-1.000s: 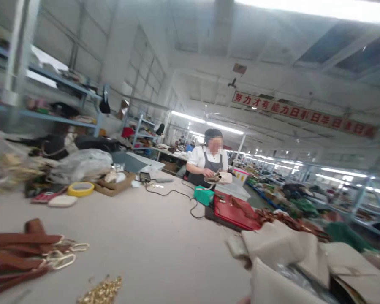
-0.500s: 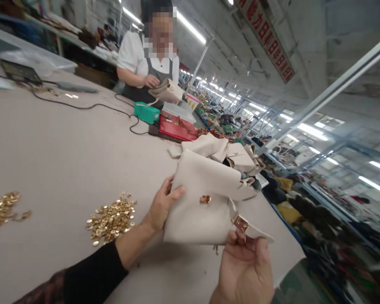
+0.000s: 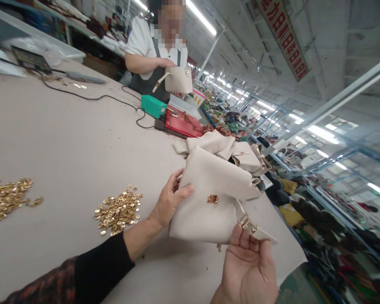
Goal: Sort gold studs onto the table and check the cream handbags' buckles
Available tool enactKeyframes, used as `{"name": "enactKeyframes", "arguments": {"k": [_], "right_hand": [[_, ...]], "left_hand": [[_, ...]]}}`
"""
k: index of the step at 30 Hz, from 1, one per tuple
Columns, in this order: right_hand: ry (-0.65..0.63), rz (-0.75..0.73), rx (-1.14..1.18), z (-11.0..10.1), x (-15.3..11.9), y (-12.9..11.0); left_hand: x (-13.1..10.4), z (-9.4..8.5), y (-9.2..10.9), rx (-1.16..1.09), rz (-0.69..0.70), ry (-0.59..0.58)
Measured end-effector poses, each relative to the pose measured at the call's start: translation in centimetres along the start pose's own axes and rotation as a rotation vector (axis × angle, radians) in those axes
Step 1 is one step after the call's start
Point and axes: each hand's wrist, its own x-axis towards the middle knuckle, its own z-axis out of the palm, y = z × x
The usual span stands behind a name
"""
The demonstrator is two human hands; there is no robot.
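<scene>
Bag (image 3: 202, 219) is held between the two hands above the near worktop (image 3: 114, 164), tilted, its front turned up to the wearer; whether its bottom edge touches the surface cannot be told. The left hand (image 3: 171, 200) grips its left side, thumb on the front and fingers behind, probably to steady the body while the other hand is on the strap (image 3: 266, 237). The right hand (image 3: 251, 257), palm up, holds that strap from below, fingertips at the buckle (image 3: 250, 226) and thumb near the strap's end, seemingly so that the buckle's face shows. On the front, between the hands, the clasp (image 3: 212, 199) lies uncovered.

Left of the left hand sit some studs (image 3: 118, 211) and, farther out, a gold heap (image 3: 6, 198), perhaps put there for easy reach. Just beyond the hands, other bags (image 3: 213, 141) are piled, likely to be near at hand. Across the worktop, a co-worker (image 3: 142, 50) holds a similar bag (image 3: 179, 80).
</scene>
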Motion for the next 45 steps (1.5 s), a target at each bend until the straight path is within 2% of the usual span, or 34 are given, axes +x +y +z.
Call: {"name": "enactKeyframes", "arguments": {"k": [6,10,16,18,19,20,22,24,26,30,36,38,40,42,45], "right_hand": [[-0.153,-0.101,-0.125,1.9,-1.6,0.7],[-0.268,-0.234,-0.221,3.1,-2.8,1.1],[-0.147,-0.305,-0.387,2.0,-2.9,1.4],[-0.089,-0.456,-0.634,1.6,-2.8,1.5],[-0.115,-0.566,-0.809,1.4,-2.8,1.5],[-0.189,-0.683,-0.991,1.3,-2.8,1.6],[-0.442,-0.849,-1.288,1.3,-2.7,1.8],[-0.663,-0.886,-1.459,1.5,-2.6,2.0],[-0.735,-0.861,-1.563,1.6,-2.6,2.3],[-0.641,-0.892,-1.620,1.3,-2.3,2.7],[-0.506,-0.999,-1.462,-0.6,-1.3,2.8],[-0.387,-1.006,-1.427,-1.4,-1.2,2.4],[-0.228,-0.944,-1.346,-2.0,-1.3,1.8],[-0.098,-0.819,-1.192,-2.3,-1.6,1.1],[-0.055,-0.654,-0.988,-2.1,-2.1,0.8]], "left_hand": [[0.0,0.1,0.1,-0.029,-0.002,-0.008],[0.2,-0.2,-0.2,-0.007,0.013,0.008],[0.4,-0.4,-0.5,-0.037,-0.002,0.033],[0.4,-0.4,-0.4,-0.048,-0.001,0.020],[0.3,-0.3,-0.3,-0.042,0.003,0.014],[0.3,-0.3,-0.3,-0.030,0.009,0.007],[0.2,-0.2,-0.2,0.002,0.021,0.001],[0.1,-0.1,-0.1,0.030,0.032,0.000],[0.0,0.0,0.1,0.056,0.048,-0.011],[-0.1,0.0,0.2,0.119,0.097,-0.056],[-0.2,0.0,-0.3,0.170,0.095,-0.058],[-0.1,-0.1,-0.5,0.203,0.108,-0.043],[-0.1,-0.2,-0.7,0.228,0.123,-0.022],[-0.1,-0.2,-0.8,0.252,0.132,-0.005],[-0.3,-0.2,-0.8,0.287,0.141,-0.005]]}}
